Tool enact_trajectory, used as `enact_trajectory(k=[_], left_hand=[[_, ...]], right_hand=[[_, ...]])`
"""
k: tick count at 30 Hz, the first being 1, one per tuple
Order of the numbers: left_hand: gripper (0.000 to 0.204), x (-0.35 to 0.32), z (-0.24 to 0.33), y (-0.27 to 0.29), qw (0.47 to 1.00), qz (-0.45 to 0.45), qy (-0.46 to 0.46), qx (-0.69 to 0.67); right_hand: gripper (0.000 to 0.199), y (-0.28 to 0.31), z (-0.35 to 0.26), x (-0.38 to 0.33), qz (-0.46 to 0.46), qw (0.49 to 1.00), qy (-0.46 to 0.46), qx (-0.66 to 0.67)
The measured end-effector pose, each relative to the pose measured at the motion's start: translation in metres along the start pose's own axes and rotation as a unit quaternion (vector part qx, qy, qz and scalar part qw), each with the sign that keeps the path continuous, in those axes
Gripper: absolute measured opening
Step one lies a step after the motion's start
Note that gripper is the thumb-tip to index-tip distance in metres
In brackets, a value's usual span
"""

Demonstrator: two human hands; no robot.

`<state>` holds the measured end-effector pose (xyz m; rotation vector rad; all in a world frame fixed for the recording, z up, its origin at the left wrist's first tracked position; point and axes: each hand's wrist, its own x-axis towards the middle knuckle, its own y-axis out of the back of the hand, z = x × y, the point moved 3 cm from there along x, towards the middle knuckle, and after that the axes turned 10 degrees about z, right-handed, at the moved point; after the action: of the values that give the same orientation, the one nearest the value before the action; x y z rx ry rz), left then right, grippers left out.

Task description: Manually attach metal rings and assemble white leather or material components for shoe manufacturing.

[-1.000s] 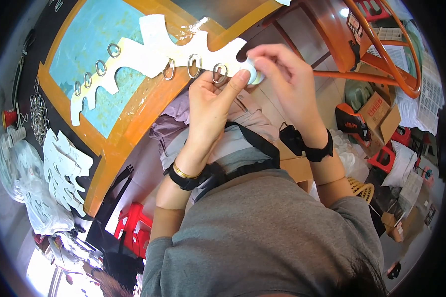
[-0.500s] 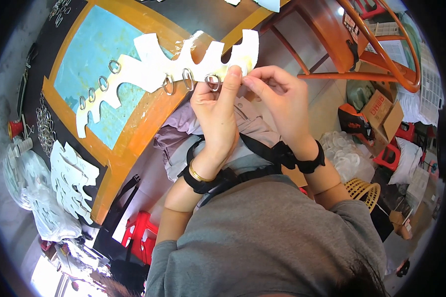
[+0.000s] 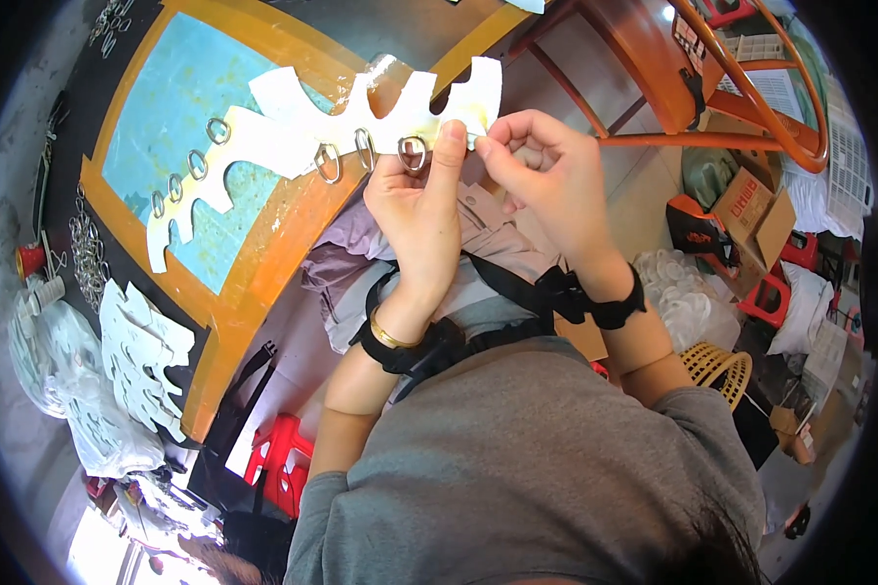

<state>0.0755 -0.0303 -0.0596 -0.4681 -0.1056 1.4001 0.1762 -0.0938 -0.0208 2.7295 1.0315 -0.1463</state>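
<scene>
Leftmost, a stack of white cut-out shapes (image 3: 141,366) lies on the dark edge of the worktop (image 3: 234,292), with a heap of loose metal rings (image 3: 88,255) above it and a red spool (image 3: 29,260) at the far left rim. On the worktop's pale blue panel (image 3: 166,117), framed in orange, the long white scalloped strip (image 3: 293,132) stretches from lower left to upper right; oval metal rings (image 3: 328,163) are threaded through it at intervals. The strip's left end rests over the blue panel, its right end is lifted between both hands, above the lap. Left hand (image 3: 418,219): fingers closed on the strip from below, index finger extended up beside the last ring (image 3: 412,153); black strap and gold bangle at the wrist. Right hand (image 3: 546,180): fingers curled together, thumb and fingertip pinched on the strip's right end, touching the left index finger; black strap at the wrist. Further right, an orange wooden chair (image 3: 722,78), cardboard boxes (image 3: 751,210), a yellow woven basket (image 3: 717,366)
</scene>
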Motion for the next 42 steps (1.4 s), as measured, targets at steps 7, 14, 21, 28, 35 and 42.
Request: enact_trajectory(k=[7,14,21,28,35,42], left_hand=[[0.019,0.001,0.008,-0.003,0.996,-0.061,0.067,-0.019],[0.020,0.002,0.005,0.000,0.994,-0.078,0.079,0.012],[0.021,-0.001,0.011,0.000,0.993,-0.075,0.089,0.007],[0.024,-0.002,0.008,0.004,0.988,-0.100,0.117,-0.004],[0.024,-0.001,0.006,0.002,0.985,-0.075,0.124,-0.090],[0.023,-0.003,0.004,0.002,0.987,-0.072,0.125,-0.065]], right_hand=[[0.015,0.016,-0.001,0.021,-0.139,0.984,-0.102,0.051],[0.017,0.016,0.004,0.023,-0.176,0.976,-0.125,0.028],[0.015,0.013,0.000,0.022,-0.167,0.978,-0.116,0.046],[0.014,0.014,0.001,0.021,-0.186,0.975,-0.124,0.021],[0.014,0.004,0.009,0.009,-0.134,0.982,-0.084,0.107],[0.012,-0.001,0.011,0.006,-0.120,0.982,-0.076,0.127]])
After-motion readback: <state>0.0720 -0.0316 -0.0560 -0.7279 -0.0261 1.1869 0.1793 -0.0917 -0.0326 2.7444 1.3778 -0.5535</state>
